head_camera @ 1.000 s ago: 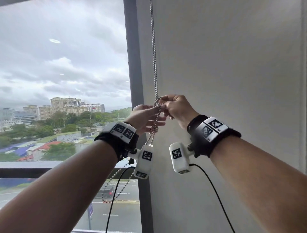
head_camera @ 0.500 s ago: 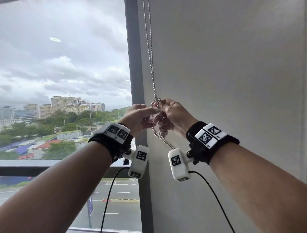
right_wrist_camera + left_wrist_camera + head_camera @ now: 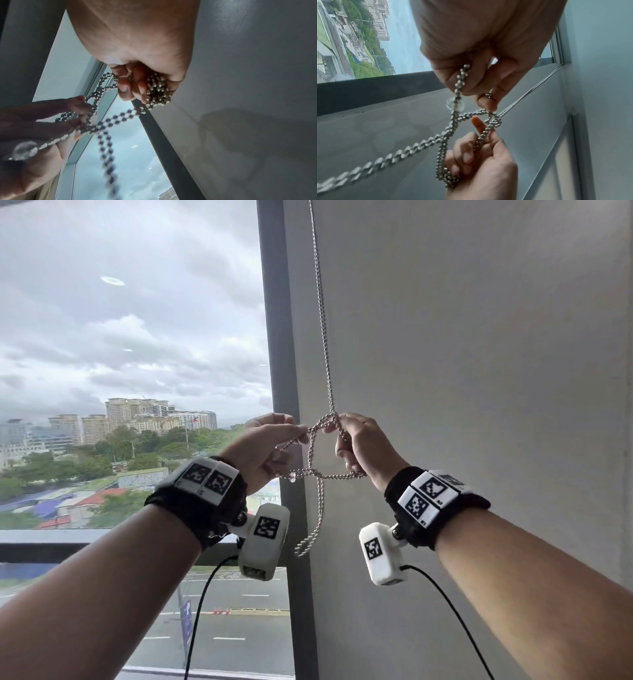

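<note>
A silver bead chain [image 3: 323, 337] hangs from above beside the window frame. At chest height it forms a loose open loop [image 3: 311, 453] between my hands. My left hand [image 3: 298, 433] pinches the loop's left side with thumb and forefinger, and a clear plastic bead [image 3: 292, 477] hangs just below it. My right hand [image 3: 337, 434] grips the right side, several strands bunched in its curled fingers [image 3: 130, 86]. The chain's free end [image 3: 310, 539] dangles below, between the wrists. In the left wrist view the strands cross at a small knot [image 3: 494, 120].
A dark vertical window post [image 3: 281, 337] stands just behind the chain. A grey roller blind [image 3: 479, 371] fills the right. The window glass [image 3: 120, 337] on the left looks over a city, with a dark sill [image 3: 51, 546] below. Black cables [image 3: 202, 611] trail from both wrist cameras.
My hands have drawn apart sideways. The tight bunch of chain between them has spread into a wide open loop, and the free end now hangs straight down.
</note>
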